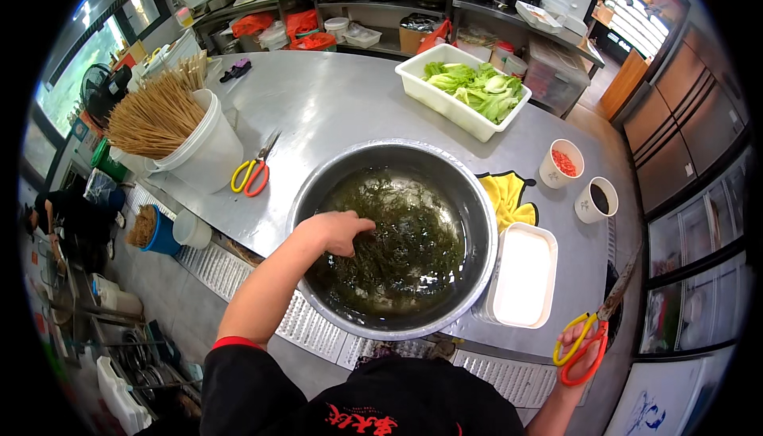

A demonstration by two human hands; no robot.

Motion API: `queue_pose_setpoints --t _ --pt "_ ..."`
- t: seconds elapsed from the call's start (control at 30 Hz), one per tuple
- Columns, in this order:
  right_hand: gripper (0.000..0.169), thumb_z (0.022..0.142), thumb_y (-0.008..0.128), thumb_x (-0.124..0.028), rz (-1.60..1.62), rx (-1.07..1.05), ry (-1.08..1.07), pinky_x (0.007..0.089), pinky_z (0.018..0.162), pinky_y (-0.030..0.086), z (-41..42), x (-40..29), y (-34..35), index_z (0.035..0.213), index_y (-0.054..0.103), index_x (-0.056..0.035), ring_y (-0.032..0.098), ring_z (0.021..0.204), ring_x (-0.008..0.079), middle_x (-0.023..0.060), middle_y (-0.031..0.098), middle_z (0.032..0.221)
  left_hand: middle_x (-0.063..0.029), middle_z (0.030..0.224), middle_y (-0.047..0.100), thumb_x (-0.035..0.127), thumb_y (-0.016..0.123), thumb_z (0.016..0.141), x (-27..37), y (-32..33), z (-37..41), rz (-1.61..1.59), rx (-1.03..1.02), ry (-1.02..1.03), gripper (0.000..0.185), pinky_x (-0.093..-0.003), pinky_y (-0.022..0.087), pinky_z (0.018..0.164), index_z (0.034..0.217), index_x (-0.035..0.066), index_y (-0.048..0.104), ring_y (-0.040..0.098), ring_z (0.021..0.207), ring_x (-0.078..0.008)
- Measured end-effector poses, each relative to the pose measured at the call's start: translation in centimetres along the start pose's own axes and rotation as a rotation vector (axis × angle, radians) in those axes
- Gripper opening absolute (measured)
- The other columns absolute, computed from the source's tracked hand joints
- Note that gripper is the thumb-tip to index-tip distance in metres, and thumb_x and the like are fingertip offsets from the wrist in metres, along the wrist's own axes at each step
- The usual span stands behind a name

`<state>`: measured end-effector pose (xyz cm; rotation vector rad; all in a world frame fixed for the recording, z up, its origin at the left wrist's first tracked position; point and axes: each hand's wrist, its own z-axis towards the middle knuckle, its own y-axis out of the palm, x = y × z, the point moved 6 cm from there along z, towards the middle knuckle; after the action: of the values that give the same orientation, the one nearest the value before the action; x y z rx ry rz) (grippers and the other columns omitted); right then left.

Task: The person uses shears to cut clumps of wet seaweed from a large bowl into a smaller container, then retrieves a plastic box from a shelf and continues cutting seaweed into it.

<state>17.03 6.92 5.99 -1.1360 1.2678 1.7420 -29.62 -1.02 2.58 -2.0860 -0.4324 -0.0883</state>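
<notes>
My left hand (343, 233) reaches into a large round metal basin (492, 239), its fingertips at the surface of the water. Dark green strands, like seaweed, (399, 239) float in that water; whether my fingers grip any is hidden. Out to the right, beyond the table edge, my right hand (575, 343) holds kitchen scissors (611, 299) by their yellow and red handles, blades pointing up and away. Close to the basin's right side are a stack of white rectangular containers (524, 275) and a yellow cloth with dark edging (509, 200).
A second pair of scissors (256, 165) lies left of the basin, near a white bucket of wooden skewers (208, 156). A white tub (411, 78) with lettuce (477, 87) stands behind. Two paper cups (560, 165) are at right. Another person (77, 215) is at far left.
</notes>
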Motion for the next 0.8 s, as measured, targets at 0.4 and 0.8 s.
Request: queue_pose_setpoints --t 0.4,0.8 --pt "0.071 0.084 0.063 -0.045 -0.005 -0.005 0.001 0.0332 0.069 0.049 -1.0 0.9 2.8 0.134 0.032 -0.0046 0.051 0.074 0.0161 0.0043 0.048 0.085 -0.023 0.131 0.044 0.066 0.068 0.066 3.5 4.3 9.6 -0.238 0.148 0.134 0.097 -0.048 0.04 0.099 0.136 0.008 0.037 0.045 0.121 -0.0385" --pt "0.081 0.084 0.063 -0.044 -0.021 0.002 0.031 0.0328 0.068 0.05 -1.3 1.6 4.3 0.14 0.023 -0.0014 0.051 0.073 0.0171 0.0061 0.048 0.086 -0.0186 0.087 0.063 0.014 0.051 0.077 6.2 2.2 1.1 -0.286 0.015 0.371 0.031 -0.0448 0.044 0.083 0.105 0.005 0.059 0.06 0.085 -0.0354"
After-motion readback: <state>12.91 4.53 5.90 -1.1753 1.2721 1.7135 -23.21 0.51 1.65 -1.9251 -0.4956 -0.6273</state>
